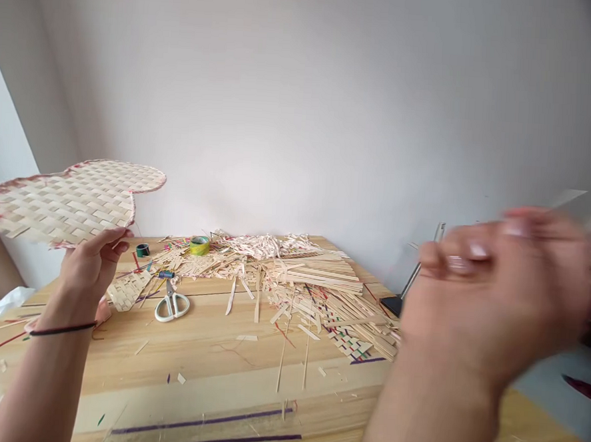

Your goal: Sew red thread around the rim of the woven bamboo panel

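Observation:
My left hand grips the lower edge of a pale woven bamboo panel and holds it up above the table's left side. The panel has a wavy, curved outline, and a pink-and-white binding runs along its rim. On the right, close to the camera, my right hand is raised with its fingers curled in and the thumb pressed toward them. Motion smears its fingertips, and whatever they pinch, if anything, is too small or blurred to make out.
White-handled scissors lie on the wooden table by a blue thread spool. Behind are a yellow tape roll, a dark green roll and heaped bamboo strips. Purple strips lie in front; a wall rises behind.

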`<state>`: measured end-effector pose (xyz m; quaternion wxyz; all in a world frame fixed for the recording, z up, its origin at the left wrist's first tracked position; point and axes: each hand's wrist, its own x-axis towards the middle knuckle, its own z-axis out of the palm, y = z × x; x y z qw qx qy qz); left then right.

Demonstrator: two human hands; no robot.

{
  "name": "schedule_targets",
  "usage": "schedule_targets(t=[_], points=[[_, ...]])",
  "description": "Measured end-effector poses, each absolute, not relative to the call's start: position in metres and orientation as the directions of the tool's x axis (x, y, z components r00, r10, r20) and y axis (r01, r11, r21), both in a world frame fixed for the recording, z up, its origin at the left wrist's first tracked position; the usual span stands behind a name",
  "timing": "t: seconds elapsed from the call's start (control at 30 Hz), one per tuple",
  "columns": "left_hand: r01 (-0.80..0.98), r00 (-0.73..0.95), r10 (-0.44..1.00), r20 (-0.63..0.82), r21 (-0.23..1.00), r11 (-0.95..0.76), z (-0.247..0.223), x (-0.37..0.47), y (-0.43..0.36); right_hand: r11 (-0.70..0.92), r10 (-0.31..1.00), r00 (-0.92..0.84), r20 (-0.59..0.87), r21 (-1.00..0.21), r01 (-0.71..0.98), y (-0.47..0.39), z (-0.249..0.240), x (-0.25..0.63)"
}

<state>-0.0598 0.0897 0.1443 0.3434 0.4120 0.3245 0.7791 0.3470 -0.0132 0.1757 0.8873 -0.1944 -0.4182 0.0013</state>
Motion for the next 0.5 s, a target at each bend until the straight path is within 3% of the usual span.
schedule_targets(t=[0.07, 0.23, 0.33, 0.5], points=[[-0.302, -0.386, 0.827, 0.408, 0.792, -0.531, 0.148, -0.050, 0.087, 0.916, 0.254, 0.572, 0.780, -0.385, 0.118, -0.009, 0.178, 0.313], [-0.327, -0.240, 0.878, 0.414, 0.817, -0.475, 0.150, -0.017, 0.074, 0.816, 0.541, 0.079, 0.837, -0.546, 0.192, -0.007, 0.164, 0.256], [-0.318, -0.142, 0.890, 0.433, 0.832, -0.455, 0.150, 0.003, 0.064, 0.807, 0.571, -0.064, 0.818, -0.546, 0.223, -0.002, 0.156, 0.238], [-0.346, -0.068, 0.872, 0.484, 0.809, -0.476, 0.146, 0.027, 0.050, 0.818, 0.545, -0.132, 0.828, -0.489, 0.303, 0.007, 0.150, 0.222]])
